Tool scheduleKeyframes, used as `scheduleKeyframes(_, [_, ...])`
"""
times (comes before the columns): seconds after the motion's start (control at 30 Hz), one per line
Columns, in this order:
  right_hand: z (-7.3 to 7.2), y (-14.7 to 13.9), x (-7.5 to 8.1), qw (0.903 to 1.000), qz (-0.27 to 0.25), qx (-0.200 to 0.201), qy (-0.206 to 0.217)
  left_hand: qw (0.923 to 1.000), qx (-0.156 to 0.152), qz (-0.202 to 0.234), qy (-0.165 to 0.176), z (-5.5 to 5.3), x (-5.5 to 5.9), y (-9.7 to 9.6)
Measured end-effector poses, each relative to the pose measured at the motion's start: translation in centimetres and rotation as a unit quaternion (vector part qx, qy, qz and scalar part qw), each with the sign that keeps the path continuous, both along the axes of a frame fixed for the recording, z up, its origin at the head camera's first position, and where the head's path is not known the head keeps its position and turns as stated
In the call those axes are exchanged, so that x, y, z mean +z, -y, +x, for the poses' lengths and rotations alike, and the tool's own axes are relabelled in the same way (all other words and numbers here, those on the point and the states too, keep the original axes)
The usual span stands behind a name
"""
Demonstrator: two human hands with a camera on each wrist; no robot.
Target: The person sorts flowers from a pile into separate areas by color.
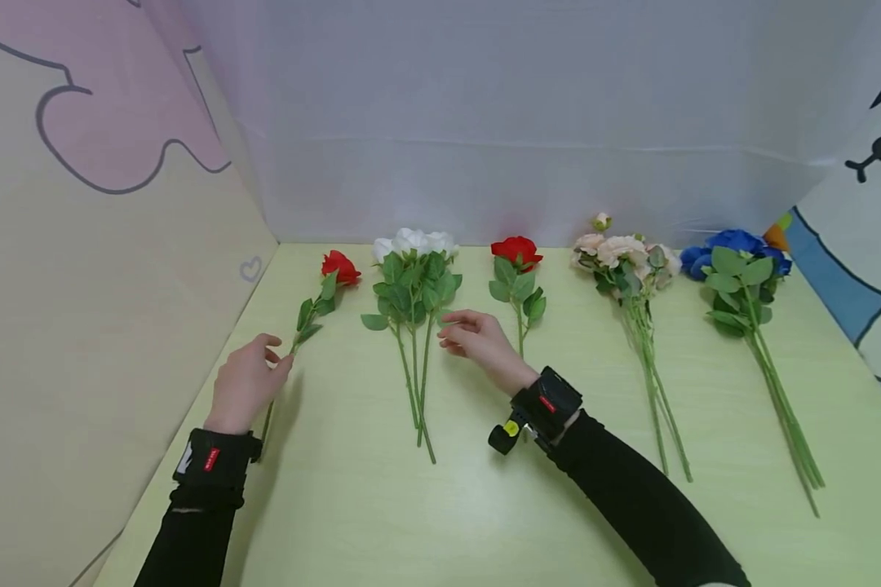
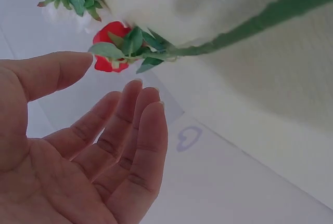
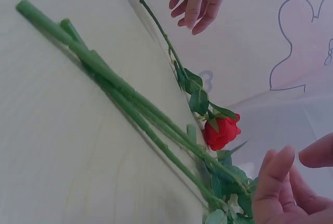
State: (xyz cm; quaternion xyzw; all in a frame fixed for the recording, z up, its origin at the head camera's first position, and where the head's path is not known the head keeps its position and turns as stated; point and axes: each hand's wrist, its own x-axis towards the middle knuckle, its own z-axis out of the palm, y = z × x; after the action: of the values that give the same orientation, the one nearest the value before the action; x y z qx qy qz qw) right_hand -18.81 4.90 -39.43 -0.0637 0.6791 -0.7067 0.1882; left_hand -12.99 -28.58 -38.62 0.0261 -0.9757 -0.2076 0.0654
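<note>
At the left, a single red artificial rose lies with its stem slanting down the table. My left hand hovers over that stem, its fingers loosely bent. In the left wrist view a gap parts the thumb from the fingers, and nothing lies between them. A bunch of white roses with crossed green stems lies right of it. Beside their leaves is my right hand, fingers relaxed and holding nothing. The right wrist view shows its thumb apart from the fingertips, close to the white roses' leaves.
Another red rose lies partly behind my right hand and wrist. Further right are a bunch of pale pink flowers and a bunch of blue flowers. A white cloth wall stands along the table's back edge.
</note>
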Motion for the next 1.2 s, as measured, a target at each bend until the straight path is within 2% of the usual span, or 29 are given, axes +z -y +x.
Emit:
scheduleKeyframes(0.2, [0.1,2.2,0.6,0.9993,-0.036,0.011,0.006,0.9995,0.009,0.000,0.031,0.7,0.5,1.5])
scheduleKeyframes(0.33, [0.1,3.8,0.8,0.9985,-0.052,0.013,0.004,0.9980,0.014,0.003,0.062,0.7,0.5,2.1])
scheduleKeyframes(0.6, [0.2,6.4,0.9,0.9965,-0.073,0.011,0.039,0.9915,0.022,0.015,0.127,0.2,-0.8,3.1])
scheduleKeyframes(0.77, [0.4,7.2,0.6,0.9957,-0.067,0.008,0.064,0.9895,0.022,0.022,0.141,-0.1,-1.4,3.1])
scheduleKeyframes(0.93, [0.5,7.6,0.1,0.9949,-0.067,0.007,0.075,0.9887,0.015,0.028,0.147,-0.7,-1.3,2.7])
scheduleKeyframes(1.2, [0.9,8.3,-0.2,0.9938,-0.074,0.007,0.082,0.9857,0.012,0.013,0.168,-1.9,-1.4,2.5])
